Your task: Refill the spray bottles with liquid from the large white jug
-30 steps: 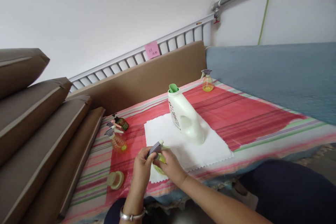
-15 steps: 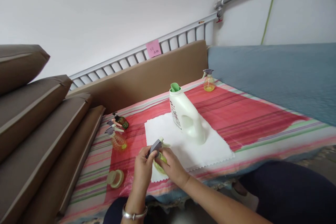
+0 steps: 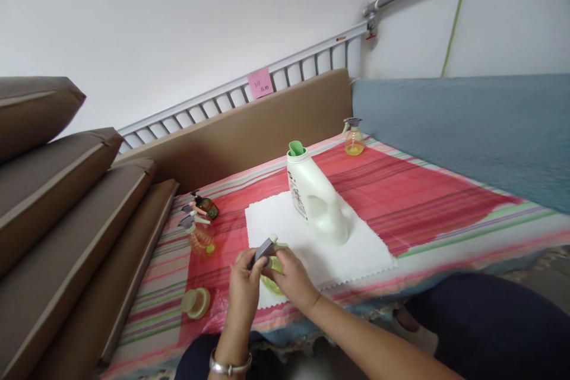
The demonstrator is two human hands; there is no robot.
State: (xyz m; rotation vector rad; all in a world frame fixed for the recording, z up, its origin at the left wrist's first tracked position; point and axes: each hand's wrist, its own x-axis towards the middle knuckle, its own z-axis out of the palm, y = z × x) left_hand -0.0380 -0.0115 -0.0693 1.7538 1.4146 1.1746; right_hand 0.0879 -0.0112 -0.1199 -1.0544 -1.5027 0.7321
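Hands: barely moved since the earlier frames; left hand (image 3: pixel 244 278) and right hand (image 3: pixel 291 279) keep nearly the same pose, the whole view having shifted only slightly.
Left hand: thumb and fingers closed around the grey spray head (image 3: pixel 264 250), probably for control of the top.
Right hand: curled closed on the upper side of the spray bottle (image 3: pixel 271 287), apparently bracing the body against the other hand's grip.
Spray bottle: yellow-green, between the hands above the near left part of the white cloth (image 3: pixel 365 254); whether its base rests there, I cannot tell.
White jug (image 3: pixel 319 199): upright on the white cloth, right of the hands and farther off, its mouth holding a green insert (image 3: pixel 296 148); the cloth perhaps serves to catch drips.
Round cap (image 3: pixel 196 303): near left, on the red covering (image 3: pixel 427 196), within easy reach.
Clear bottle (image 3: pixel 202 241): farther left, with a dark pump bottle (image 3: pixel 209 208) beyond, seemingly grouped out of the way.
Far sprayer (image 3: pixel 354 143): far right, alone near the brown board (image 3: pixel 276 122).
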